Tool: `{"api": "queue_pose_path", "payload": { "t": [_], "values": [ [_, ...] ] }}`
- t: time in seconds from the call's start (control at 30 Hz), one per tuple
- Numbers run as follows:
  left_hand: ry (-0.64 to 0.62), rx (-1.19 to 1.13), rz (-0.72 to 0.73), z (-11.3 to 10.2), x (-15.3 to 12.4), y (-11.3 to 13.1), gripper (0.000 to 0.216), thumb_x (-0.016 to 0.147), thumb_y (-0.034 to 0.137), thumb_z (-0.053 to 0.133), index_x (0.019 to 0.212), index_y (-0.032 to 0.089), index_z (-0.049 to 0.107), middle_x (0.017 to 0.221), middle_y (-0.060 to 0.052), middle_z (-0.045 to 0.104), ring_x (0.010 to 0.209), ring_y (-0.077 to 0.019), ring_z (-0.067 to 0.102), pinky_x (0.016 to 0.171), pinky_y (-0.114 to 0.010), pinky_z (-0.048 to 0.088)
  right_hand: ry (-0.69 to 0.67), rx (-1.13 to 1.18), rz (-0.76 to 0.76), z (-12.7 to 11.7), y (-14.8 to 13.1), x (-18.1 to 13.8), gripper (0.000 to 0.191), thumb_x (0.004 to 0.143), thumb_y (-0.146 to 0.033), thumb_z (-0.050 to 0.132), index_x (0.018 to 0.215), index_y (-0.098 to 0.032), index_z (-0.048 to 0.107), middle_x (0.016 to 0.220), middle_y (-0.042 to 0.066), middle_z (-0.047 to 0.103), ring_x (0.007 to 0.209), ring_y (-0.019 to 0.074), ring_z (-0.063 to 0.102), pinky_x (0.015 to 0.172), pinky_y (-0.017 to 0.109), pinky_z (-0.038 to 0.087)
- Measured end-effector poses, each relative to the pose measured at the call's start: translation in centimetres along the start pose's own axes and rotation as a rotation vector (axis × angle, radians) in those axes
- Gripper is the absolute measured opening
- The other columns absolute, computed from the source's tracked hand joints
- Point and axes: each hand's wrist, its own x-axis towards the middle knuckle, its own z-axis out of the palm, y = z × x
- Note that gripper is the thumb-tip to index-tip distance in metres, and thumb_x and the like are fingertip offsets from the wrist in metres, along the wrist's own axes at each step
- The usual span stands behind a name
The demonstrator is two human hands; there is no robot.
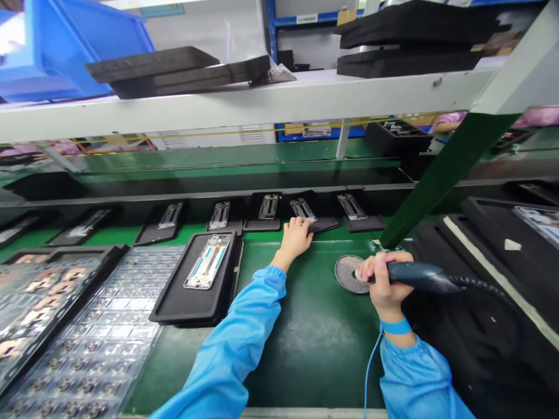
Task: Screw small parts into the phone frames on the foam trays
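My left hand (295,240) reaches to the belt, its fingers closed at the near edge of a black tray (325,223). In that tray lies a silver phone frame (302,208), close to my fingertips. My right hand (388,279) is wrapped round a dark electric screwdriver (414,274) with a coiled cord. Its tip points left, over a round dish of small screws (349,273); whether it touches them I cannot tell. Left of my left arm, another phone frame (209,262) with blue strips lies on a stack of black trays (174,299).
More trays with phone frames, one a frame (350,206), line the green belt. Clear plastic sheets of small parts (100,326) and a parts tray (117,251) lie left. Black trays (471,326) crowd the right. A slanting green post (449,174) and white shelf (262,100) stand ahead.
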Motion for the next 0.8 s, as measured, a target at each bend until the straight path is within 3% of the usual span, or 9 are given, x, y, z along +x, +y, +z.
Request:
{"api": "queue_pose_path", "payload": {
  "t": [0.1, 0.2, 0.33, 0.47, 0.57, 0.67, 0.73, 0.8],
  "values": [
    [-0.071, -0.017, 0.05, 1.2, 1.3, 1.7, 0.034, 0.122, 0.015, 0.072, 0.153, 0.022, 0.084, 0.164, -0.022, 0.075, 0.161, -0.0405, 0.063, 0.13, -0.056, 0.061, 0.048, -0.033, 0.017, -0.3, 0.1, 0.9, 0.05, 0.113, -0.057, 0.101, 0.11, -0.031, 0.058, 0.068, -0.014, 0.061, 0.05, 0.0128, 0.058, 0.055, 0.027, 0.061],
    [-0.057, -0.032, 0.067, 1.0, 1.7, 2.5, 0.038, 0.121, 0.004, 0.059, 0.149, 0.017, 0.081, 0.162, -0.025, 0.076, 0.162, -0.0423, 0.063, 0.132, -0.06, 0.06, 0.064, -0.054, 0.054, -0.5, 0.3, 1.5, 0.054, 0.111, -0.061, 0.102, 0.11, -0.031, 0.057, 0.065, -0.014, 0.06, 0.046, 0.0128, 0.056, 0.051, 0.027, 0.058],
    [0.006, -0.063, 0.106, -0.8, -1.4, 1.6, 0.038, 0.121, 0.003, 0.055, 0.147, 0.016, 0.079, 0.16, -0.025, 0.077, 0.159, -0.0427, 0.065, 0.134, -0.06, 0.058, 0.041, -0.075, 0.111, -0.7, 0.6, 1.7, 0.055, 0.109, -0.062, 0.104, 0.11, -0.031, 0.057, 0.064, -0.015, 0.059, 0.043, 0.0132, 0.056, 0.048, 0.027, 0.054],
    [0.023, -0.127, 0.25, -1.5, -10.3, -1.6, 0.037, 0.12, 0.002, 0.053, 0.135, 0.021, 0.081, 0.143, -0.018, 0.082, 0.143, -0.0375, 0.071, 0.128, -0.056, 0.063, 0.047, -0.12, 0.116, -0.9, 0.6, 1.6, 0.055, 0.109, -0.063, 0.103, 0.11, -0.032, 0.057, 0.064, -0.015, 0.06, 0.045, 0.0134, 0.057, 0.05, 0.028, 0.057],
    [0.012, -0.157, 0.391, -0.5, -19.4, -4.4, 0.041, 0.121, 0.004, 0.05, 0.132, 0.024, 0.083, 0.133, -0.014, 0.084, 0.129, -0.0354, 0.075, 0.111, -0.051, 0.068, 0.044, -0.131, 0.106, -1.1, 0.6, 1.7, 0.053, 0.11, -0.061, 0.102, 0.11, -0.032, 0.057, 0.066, -0.015, 0.061, 0.046, 0.0132, 0.057, 0.052, 0.028, 0.058],
    [-0.038, -0.129, 0.43, 0.9, -28.0, -6.1, 0.053, 0.106, -0.007, 0.056, 0.133, 0.027, 0.086, 0.129, -0.01, 0.087, 0.117, -0.0332, 0.077, 0.104, -0.049, 0.069, 0.035, -0.127, 0.102, -1.1, 0.6, 1.9, 0.054, 0.11, -0.06, 0.103, 0.109, -0.032, 0.057, 0.066, -0.015, 0.059, 0.046, 0.0126, 0.055, 0.052, 0.028, 0.057],
    [-0.088, -0.146, 0.451, 1.1, -32.0, -6.5, 0.05, 0.103, -0.005, 0.065, 0.133, 0.029, 0.087, 0.128, -0.008, 0.089, 0.115, -0.0322, 0.078, 0.109, -0.05, 0.069, 0.033, -0.13, 0.113, -0.8, 0.8, 2.2, 0.056, 0.109, -0.062, 0.104, 0.109, -0.032, 0.056, 0.066, -0.015, 0.059, 0.045, 0.0129, 0.054, 0.05, 0.028, 0.055],
    [-0.135, -0.226, 0.464, 0.7, -33.4, -6.5, 0.037, 0.11, 0.008, 0.077, 0.137, 0.032, 0.086, 0.132, -0.006, 0.09, 0.119, -0.0323, 0.08, 0.116, -0.051, 0.069, 0.021, -0.139, 0.132, -0.4, 1.1, 2.5, 0.06, 0.106, -0.066, 0.105, 0.109, -0.032, 0.056, 0.065, -0.015, 0.059, 0.045, 0.0133, 0.054, 0.049, 0.028, 0.054]
  ]
}}
